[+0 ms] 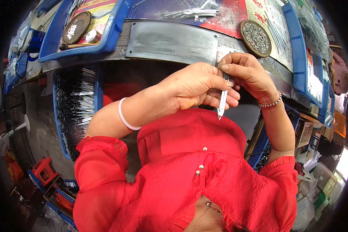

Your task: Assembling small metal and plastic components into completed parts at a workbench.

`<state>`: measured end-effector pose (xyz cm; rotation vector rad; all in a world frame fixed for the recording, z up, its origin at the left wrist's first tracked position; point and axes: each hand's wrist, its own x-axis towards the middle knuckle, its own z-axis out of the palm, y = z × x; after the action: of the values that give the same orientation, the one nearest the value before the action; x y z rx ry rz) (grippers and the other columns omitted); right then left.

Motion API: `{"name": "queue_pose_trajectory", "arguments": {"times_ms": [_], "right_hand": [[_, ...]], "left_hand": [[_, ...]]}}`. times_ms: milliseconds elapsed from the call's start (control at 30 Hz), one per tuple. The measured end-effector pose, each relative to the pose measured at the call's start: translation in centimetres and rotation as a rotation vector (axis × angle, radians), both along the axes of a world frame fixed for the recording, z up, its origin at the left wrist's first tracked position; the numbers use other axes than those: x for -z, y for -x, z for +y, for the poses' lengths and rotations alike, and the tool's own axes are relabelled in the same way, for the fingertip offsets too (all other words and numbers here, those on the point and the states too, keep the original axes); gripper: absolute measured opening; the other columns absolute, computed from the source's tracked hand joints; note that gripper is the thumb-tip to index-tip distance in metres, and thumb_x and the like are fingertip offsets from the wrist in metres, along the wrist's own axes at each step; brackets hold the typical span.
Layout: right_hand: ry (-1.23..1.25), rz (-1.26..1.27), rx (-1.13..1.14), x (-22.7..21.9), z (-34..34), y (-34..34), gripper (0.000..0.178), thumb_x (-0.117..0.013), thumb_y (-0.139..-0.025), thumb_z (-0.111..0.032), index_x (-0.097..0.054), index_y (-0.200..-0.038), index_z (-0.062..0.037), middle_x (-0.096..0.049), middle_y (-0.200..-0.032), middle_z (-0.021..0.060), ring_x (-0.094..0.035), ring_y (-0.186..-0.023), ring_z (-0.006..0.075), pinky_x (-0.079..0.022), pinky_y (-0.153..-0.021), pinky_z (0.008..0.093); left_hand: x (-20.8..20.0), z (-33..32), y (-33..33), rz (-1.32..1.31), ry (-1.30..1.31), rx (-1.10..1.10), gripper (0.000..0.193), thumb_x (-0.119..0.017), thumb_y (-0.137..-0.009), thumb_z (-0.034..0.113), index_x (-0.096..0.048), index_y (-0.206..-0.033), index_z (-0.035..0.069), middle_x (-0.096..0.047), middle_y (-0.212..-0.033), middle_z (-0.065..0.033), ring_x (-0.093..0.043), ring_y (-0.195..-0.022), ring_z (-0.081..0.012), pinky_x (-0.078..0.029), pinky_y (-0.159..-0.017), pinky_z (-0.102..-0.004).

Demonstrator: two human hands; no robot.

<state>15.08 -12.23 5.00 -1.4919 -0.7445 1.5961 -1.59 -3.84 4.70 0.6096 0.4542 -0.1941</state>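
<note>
Holding slim silver tool (222, 103), left hand (200, 83); right hand (248, 73) pinching its top. Metal plate (170, 38) faintly lettered.

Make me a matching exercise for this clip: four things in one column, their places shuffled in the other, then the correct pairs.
Things
1. silver tool
2. metal plate
3. dish of white pieces
4. dish of grey pieces

Places
A. inside the blue tray at the upper left
B. just beyond the right hand
C. in the grip of the left hand
D. between the two round dishes, seen from left to right

Right pairs: 1-C, 2-D, 3-A, 4-B
</note>
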Motion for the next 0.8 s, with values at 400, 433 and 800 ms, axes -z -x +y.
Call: {"name": "queue_pose_trajectory", "arguments": {"times_ms": [400, 433, 800], "right_hand": [[-0.673, -1.132, -0.708, -7.0, -1.0, 1.6, 0.024, -0.057, -0.07, -0.008, -0.054, -0.094, -0.0055, -0.054, -0.096, 0.0089, -0.055, -0.081, 0.0256, -0.046, -0.069, 0.0337], [-0.7, -1.187, -0.757, -7.1, -1.0, 1.8, 0.022, -0.055, -0.071, -0.011, -0.053, -0.092, -0.0056, -0.053, -0.092, 0.0084, -0.054, -0.078, 0.0245, -0.046, -0.067, 0.0326], [-0.674, -1.206, -0.406, -7.5, 8.5, -4.0, 0.013, -0.058, -0.073, -0.006, -0.054, -0.085, -0.0009, -0.055, -0.079, 0.0145, -0.055, -0.074, 0.0323, -0.044, -0.065, 0.0382]], "left_hand": [[-0.4, 1.1, 1.2, -0.156, -0.081, 0.069, 0.047, -0.053, -0.08, 0.002, -0.035, -0.123, 0.002, -0.062, -0.079, -0.015, -0.063, -0.062, -0.0166, -0.052, -0.053, -0.0241], [-0.7, 1.1, 1.1, -0.176, -0.086, 0.1, 0.048, -0.052, -0.08, 0.002, -0.034, -0.124, 0.002, -0.062, -0.078, -0.0145, -0.063, -0.062, -0.0167, -0.052, -0.054, -0.0245], [0.7, 6.1, 3.4, -0.17, -0.443, -0.664, 0.051, -0.038, -0.095, 0.03, -0.019, -0.135, 0.005, -0.057, -0.106, -0.0178, -0.061, -0.087, -0.0223, -0.051, -0.07, -0.0292]]}}
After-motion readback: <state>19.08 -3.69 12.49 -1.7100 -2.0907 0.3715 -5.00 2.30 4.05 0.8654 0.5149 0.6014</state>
